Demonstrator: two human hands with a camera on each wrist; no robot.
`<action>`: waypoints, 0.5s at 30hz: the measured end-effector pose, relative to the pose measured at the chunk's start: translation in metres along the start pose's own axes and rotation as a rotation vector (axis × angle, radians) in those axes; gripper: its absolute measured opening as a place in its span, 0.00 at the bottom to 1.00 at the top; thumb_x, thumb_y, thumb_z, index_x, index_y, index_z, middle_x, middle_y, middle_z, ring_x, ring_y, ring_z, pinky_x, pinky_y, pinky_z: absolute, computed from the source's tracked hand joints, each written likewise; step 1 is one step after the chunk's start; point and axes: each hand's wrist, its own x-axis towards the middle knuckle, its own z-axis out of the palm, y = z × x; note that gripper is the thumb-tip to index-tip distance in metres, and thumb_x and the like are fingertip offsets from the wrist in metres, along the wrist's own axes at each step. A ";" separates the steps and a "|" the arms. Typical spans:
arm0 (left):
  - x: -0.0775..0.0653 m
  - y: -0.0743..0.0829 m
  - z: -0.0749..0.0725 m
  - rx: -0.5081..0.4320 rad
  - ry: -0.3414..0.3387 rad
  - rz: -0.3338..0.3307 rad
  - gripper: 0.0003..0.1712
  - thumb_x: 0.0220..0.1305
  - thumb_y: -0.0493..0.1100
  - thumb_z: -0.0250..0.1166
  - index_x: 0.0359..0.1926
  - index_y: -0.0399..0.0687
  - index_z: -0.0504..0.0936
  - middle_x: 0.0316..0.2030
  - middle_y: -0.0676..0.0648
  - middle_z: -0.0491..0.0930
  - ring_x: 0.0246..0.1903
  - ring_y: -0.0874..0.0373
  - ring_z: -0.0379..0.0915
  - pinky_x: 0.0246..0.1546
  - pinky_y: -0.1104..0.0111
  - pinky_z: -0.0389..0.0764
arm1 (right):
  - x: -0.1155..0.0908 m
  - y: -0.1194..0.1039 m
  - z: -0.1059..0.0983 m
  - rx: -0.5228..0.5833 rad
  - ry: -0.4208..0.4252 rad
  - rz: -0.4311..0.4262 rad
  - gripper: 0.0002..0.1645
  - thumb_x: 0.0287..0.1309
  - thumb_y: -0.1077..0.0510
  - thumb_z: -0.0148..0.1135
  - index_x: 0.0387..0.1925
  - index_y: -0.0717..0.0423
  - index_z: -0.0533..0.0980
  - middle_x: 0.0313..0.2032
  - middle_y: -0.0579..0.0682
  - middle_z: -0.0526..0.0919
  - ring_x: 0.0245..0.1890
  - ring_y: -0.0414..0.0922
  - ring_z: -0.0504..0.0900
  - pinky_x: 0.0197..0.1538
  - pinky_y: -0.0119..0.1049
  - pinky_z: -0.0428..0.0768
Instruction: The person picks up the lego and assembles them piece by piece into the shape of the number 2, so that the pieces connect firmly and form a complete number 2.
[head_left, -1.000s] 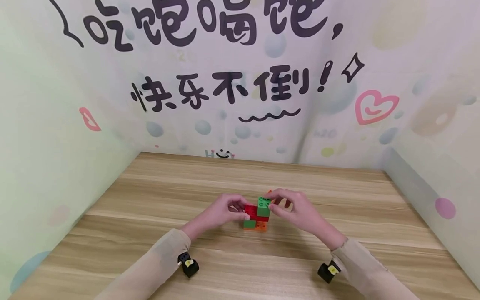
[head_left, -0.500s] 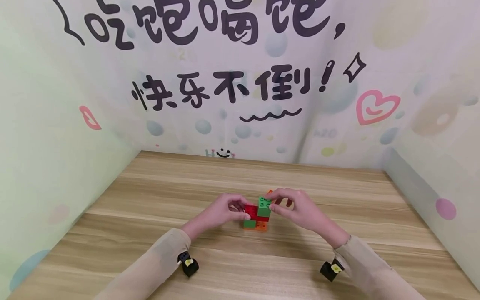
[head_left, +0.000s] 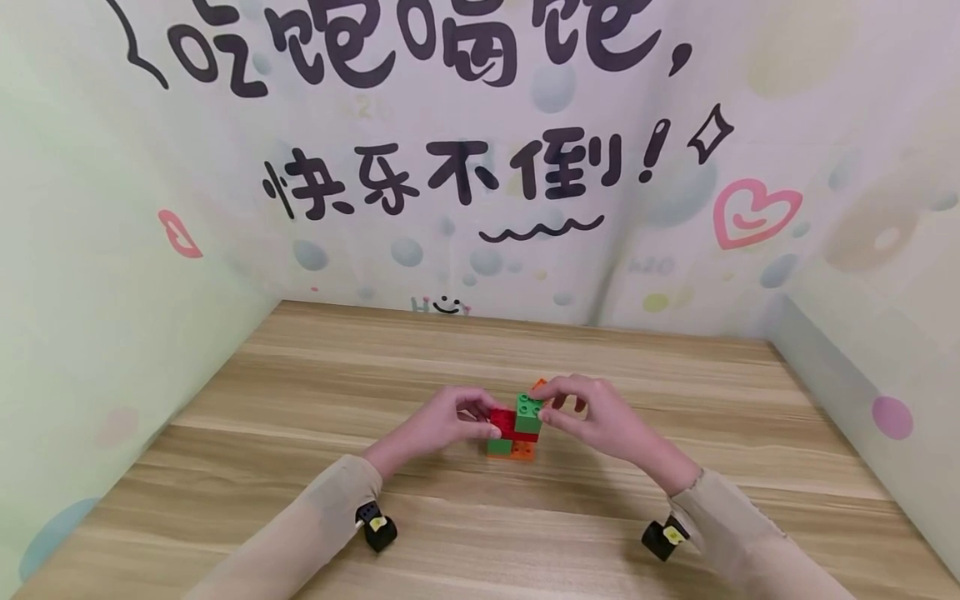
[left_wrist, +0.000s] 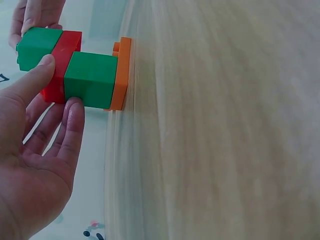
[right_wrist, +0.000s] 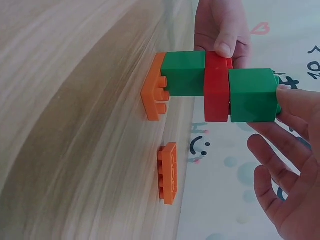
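A small toy building brick stack stands on the table in front of me. Its orange base (head_left: 522, 452) lies lowest and bears a lower green brick (left_wrist: 91, 80) on one side. Across that runs a red brick (right_wrist: 216, 87), topped at its right end by an upper green brick (head_left: 528, 422). My left hand (head_left: 452, 422) pinches the red brick's left end between thumb and fingers, one fingertip reaching the lower green brick. With thumb and index finger, my right hand (head_left: 592, 417) holds the upper green brick, which sits against the red one.
Behind the stack, partly covered by the right hand in the head view, a loose orange brick (right_wrist: 170, 173) lies on its side on the wooden table (head_left: 360, 350). Printed cloth walls (head_left: 420, 275) enclose the back and both sides.
The right wrist has shifted slightly to the right since the earliest frame. Both hands keep their holds, and the stack stays in place.
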 end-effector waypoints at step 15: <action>0.002 -0.001 -0.001 -0.010 -0.014 -0.006 0.15 0.58 0.44 0.73 0.47 0.47 0.85 0.40 0.46 0.86 0.39 0.61 0.78 0.42 0.71 0.81 | 0.004 -0.001 -0.003 0.010 -0.043 0.054 0.13 0.61 0.55 0.67 0.48 0.43 0.83 0.43 0.40 0.87 0.36 0.35 0.78 0.37 0.33 0.75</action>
